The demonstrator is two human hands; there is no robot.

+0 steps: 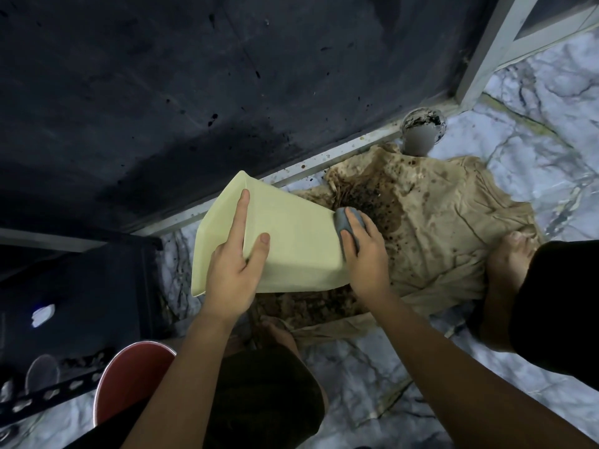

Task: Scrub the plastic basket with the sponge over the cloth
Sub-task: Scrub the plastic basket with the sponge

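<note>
A pale yellow-green plastic basket (291,241) is held tilted above a stained beige cloth (431,228) spread on the marble floor. My left hand (233,264) grips the basket's near left side, with the index finger stretched along its wall. My right hand (363,251) presses a grey sponge (343,222) against the basket's right edge. Dark soil specks and brown wet stains cover the cloth under and beside the basket.
A dark wall (194,92) with a pale skirting rises behind. A dirty white pot (421,131) stands at the cloth's far edge. A red bowl (129,377) and black shelving (64,303) lie to the left. My bare feet (509,260) rest on the cloth.
</note>
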